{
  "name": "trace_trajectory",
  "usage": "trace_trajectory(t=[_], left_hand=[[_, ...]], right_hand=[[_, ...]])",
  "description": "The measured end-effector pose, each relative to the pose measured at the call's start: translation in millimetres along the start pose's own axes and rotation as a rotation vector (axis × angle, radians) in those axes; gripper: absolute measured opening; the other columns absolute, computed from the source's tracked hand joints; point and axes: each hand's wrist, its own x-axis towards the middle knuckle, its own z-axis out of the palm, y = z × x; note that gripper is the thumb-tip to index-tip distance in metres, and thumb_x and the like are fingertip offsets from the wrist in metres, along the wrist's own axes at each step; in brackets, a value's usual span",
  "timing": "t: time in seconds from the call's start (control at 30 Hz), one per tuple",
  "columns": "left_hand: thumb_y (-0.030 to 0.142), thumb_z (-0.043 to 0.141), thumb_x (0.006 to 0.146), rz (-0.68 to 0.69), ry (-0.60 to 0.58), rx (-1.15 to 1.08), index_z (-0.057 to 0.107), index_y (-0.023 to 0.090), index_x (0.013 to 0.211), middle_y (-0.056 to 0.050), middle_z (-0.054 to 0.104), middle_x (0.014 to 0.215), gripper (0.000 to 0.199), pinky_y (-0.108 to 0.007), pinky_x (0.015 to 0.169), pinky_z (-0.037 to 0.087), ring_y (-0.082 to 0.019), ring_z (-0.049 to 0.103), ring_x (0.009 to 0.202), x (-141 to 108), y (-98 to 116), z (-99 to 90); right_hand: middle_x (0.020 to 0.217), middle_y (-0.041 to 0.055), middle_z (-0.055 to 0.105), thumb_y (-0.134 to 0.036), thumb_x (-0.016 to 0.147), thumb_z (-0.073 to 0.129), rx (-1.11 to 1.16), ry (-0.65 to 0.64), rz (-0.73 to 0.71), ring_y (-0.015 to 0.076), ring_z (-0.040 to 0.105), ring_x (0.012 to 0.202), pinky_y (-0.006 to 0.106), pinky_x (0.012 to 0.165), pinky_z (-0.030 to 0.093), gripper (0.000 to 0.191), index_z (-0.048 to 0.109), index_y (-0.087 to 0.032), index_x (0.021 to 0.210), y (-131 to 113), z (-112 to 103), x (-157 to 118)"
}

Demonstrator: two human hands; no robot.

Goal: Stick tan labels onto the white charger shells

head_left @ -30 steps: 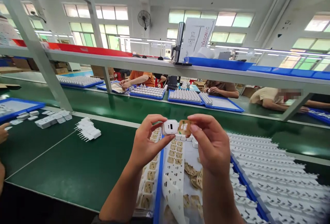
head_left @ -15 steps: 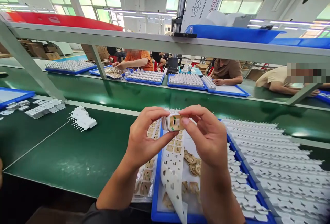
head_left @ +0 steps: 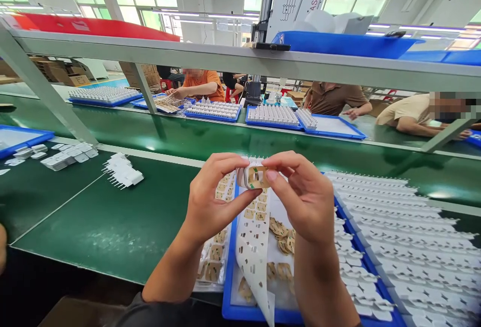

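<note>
My left hand (head_left: 214,201) grips a small white part (head_left: 242,177) by its left end, between thumb and fingers. A tan adhesive piece (head_left: 256,178) with green marks and a central opening lies against the part's face. The thumb and forefinger of my right hand (head_left: 304,196) pinch the tan piece's right edge. Below the hands, a white backing strip (head_left: 251,247) with rows of tan pieces at its upper end hangs over a blue tray (head_left: 228,292). Loose tan pieces (head_left: 281,234) are heaped in that tray, partly behind my right wrist.
Rows of white parts (head_left: 406,247) fill the right side. White parts (head_left: 122,170) lie on the green table (head_left: 112,231) at left. A shelf (head_left: 210,63) crosses above, carrying red and blue trays. Several people work beyond it beside trays of white parts.
The tan piece has shifted slightly against the white part, and its opening shows differently. Across the table, the person in brown has raised a hand from the tray. The view has shifted slightly.
</note>
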Motion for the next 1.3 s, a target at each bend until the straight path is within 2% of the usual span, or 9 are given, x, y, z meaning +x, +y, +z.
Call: trace_trajectory(t=[0.13,0.37,0.8,1.3], left_hand=[[0.015,0.08,0.075,0.007,0.006,0.008,0.063,0.024,0.116,-0.007,0.064,0.109,0.046,-0.038,0.091,0.057,-0.021,0.063,0.104,-0.5,-0.5,-0.6],[0.013,0.08,0.076,0.076,0.014,0.056,0.058,0.026,0.129,-0.007,0.064,0.113,0.059,-0.035,0.091,0.058,-0.02,0.063,0.105,-1.8,-1.9,0.8],[0.013,0.08,0.075,0.071,0.021,0.052,0.058,0.027,0.13,-0.007,0.064,0.114,0.06,-0.037,0.094,0.058,-0.021,0.064,0.105,-1.8,-1.1,-0.9],[0.012,0.081,0.074,0.079,0.022,0.054,0.059,0.027,0.13,-0.007,0.065,0.114,0.062,-0.037,0.092,0.059,-0.021,0.064,0.104,-1.5,-1.0,-0.4]], right_hand=[[0.091,-0.0008,0.066,-0.017,0.092,0.061,0.01,-0.014,-0.005,0.014,0.061,0.084,0.028,0.077,0.051,0.017,0.07,-0.028,0.101,3.3,-0.8,0.1],[0.091,-0.0008,0.067,-0.019,0.093,0.061,0.011,-0.026,0.015,0.0136,0.062,0.084,0.027,0.077,0.052,0.015,0.07,-0.028,0.101,5.4,-1.9,0.1],[0.091,0.0018,0.067,-0.018,0.091,0.062,-0.006,-0.022,0.005,0.0162,0.064,0.084,0.031,0.077,0.054,0.015,0.071,-0.025,0.1,1.8,-2.9,0.1],[0.092,0.0014,0.068,-0.016,0.09,0.062,-0.008,-0.023,-0.003,0.0155,0.064,0.083,0.03,0.076,0.054,0.017,0.071,-0.026,0.101,2.2,-3.4,1.1]])
